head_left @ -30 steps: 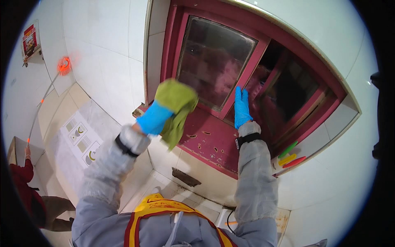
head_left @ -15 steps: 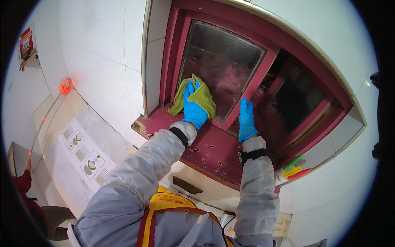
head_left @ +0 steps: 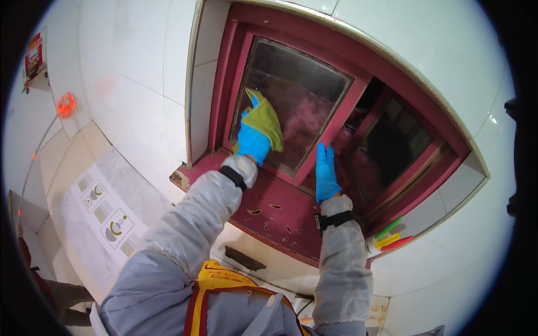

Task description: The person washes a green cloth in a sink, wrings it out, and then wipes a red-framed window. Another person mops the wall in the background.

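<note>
My left hand (head_left: 253,144), in a blue glove, grips a green cloth (head_left: 266,124) against the lower left part of a dark glass pane (head_left: 308,84). Part of the cloth hides the fingers. Haze and pinkish reflections show in the glass. Around the pane runs a maroon window frame (head_left: 336,119). My right hand (head_left: 327,179), also gloved in blue, rests at the lower part of the frame's right upright, fingers stretched upward and holding nothing. Whether its palm presses on the frame is not clear.
A maroon sill (head_left: 280,196) with chipped paint lies below the window. A second dark pane (head_left: 395,145) sits to the right. Green, yellow and red handles (head_left: 386,241) show at the lower right. At far left, another person's sleeve (head_left: 28,252) is near a pole with an orange head (head_left: 66,105).
My left hand and the cloth have shifted a little left and up on the glass; the cloth is now folded differently. The right hand stays by the upright. The view has shifted, and the orange-headed pole moved left.
</note>
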The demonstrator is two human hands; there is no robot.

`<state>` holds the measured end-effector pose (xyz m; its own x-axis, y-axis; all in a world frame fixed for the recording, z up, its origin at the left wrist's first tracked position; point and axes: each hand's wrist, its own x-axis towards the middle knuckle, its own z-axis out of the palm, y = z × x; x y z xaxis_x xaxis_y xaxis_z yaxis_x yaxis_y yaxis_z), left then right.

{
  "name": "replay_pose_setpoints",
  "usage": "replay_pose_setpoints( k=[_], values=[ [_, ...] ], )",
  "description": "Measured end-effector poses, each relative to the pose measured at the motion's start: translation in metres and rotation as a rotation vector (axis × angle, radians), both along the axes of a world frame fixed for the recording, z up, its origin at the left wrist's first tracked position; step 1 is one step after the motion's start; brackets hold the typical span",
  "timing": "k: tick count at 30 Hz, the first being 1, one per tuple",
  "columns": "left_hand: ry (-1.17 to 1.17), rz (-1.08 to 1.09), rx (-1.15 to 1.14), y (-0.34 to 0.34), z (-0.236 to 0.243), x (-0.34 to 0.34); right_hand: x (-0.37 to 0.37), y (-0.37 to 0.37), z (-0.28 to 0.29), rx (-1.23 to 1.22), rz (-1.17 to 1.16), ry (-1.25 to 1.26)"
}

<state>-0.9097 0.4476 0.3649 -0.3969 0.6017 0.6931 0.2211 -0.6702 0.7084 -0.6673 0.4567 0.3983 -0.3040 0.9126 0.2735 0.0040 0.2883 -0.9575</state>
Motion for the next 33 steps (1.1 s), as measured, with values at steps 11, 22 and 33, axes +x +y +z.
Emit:
replay_pose_setpoints(
  k=[11,22,33],
  values=[
    [0.153,0.172,0.020,0.011,0.046,-0.020,-0.001,-0.002,0.001,0.050,-0.003,-0.009],
    [-0.885,-1.318,0.599,0.026,0.145,0.028,-0.011,-0.016,0.007,-0.003,-0.065,0.033],
    [0.804,0.647,0.305,-0.002,0.152,0.104,-0.010,0.001,-0.008,0.035,-0.068,0.064]
  ],
)
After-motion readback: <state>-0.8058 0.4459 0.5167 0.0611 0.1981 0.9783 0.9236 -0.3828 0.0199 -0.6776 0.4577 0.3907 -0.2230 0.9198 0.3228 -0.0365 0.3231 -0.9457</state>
